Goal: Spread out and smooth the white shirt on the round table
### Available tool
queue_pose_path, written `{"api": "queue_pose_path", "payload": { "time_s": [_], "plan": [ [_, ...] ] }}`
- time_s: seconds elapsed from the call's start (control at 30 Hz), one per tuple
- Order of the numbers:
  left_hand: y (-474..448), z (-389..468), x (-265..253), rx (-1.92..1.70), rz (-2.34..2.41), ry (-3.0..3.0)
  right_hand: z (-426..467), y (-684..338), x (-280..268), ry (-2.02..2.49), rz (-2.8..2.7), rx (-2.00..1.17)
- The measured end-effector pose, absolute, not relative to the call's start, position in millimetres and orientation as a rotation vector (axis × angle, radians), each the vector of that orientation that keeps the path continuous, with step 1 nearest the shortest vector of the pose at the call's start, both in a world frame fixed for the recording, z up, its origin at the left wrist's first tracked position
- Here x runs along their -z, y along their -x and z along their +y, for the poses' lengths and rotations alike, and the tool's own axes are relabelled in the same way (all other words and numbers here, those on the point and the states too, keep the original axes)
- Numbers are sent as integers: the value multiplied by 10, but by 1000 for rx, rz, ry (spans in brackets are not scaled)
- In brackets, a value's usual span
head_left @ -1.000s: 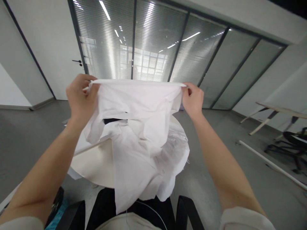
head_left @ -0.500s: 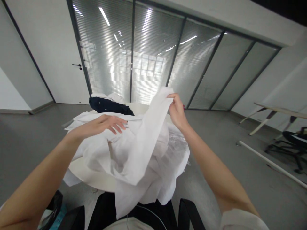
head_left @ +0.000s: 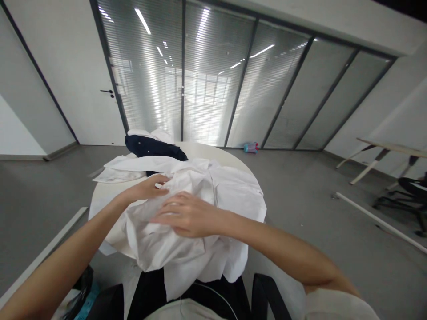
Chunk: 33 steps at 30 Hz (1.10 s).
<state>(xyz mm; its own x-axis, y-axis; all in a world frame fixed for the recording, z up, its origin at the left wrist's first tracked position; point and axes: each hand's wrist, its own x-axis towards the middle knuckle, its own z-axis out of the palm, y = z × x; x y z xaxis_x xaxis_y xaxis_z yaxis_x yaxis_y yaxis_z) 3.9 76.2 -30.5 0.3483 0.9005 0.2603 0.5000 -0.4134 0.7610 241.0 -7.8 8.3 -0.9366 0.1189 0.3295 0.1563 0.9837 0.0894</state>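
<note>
A crumpled white garment (head_left: 190,178), by its look a shirt, spreads over a round table (head_left: 230,155). Its near part hangs over the front edge toward my lap. My left hand (head_left: 148,187) rests on the cloth at the left, fingers apart and slightly bent. Just right of it and nearer to me, my right hand (head_left: 188,215) lies across the cloth with its fingers stretched out to the left, a little blurred. Neither hand visibly grips a fold. Some of the cloth under the hands is hidden.
Behind the white garment lies a folded navy garment (head_left: 151,147), with more white cloth (head_left: 160,134) beyond it. Black chair armrests (head_left: 267,289) flank my lap. A small blue and pink bin (head_left: 251,147) stands by the glass wall. At right are a table (head_left: 393,149) and a wheeled chair (head_left: 410,195).
My right hand has let go of the raised strip of white cloth and moved down and left onto the garment. The cloth now lies lower and flatter. My left hand has shifted slightly nearer.
</note>
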Motion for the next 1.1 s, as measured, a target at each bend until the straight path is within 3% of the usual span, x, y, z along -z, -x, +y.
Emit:
{"api": "queue_pose_path", "payload": {
  "time_s": [0.23, 0.37, 0.53, 0.73, 0.83, 1.1],
  "plan": [
    [336, 868, 404, -887, 1296, -2045, 915, -2978, -45, 1007, -2404, 22],
    [284, 745, 476, -983, 1228, -1867, 1307, -2977, 162, 1023, -2491, -106],
    [211, 581, 463, -1091, 1181, -1725, 1370, -2651, 149, 976, -2449, 40],
    [322, 381, 337, -670, 1019, -2088, 1536, -2391, -140, 862, -2533, -11],
    [435, 213, 363, -663, 1168, -2319, 1564, -2423, -289, 890, -2573, 92],
    [906, -307, 624, -498, 1398, -2455, 1281, -2587, -465, 1527, -2687, 409]
  ]
}}
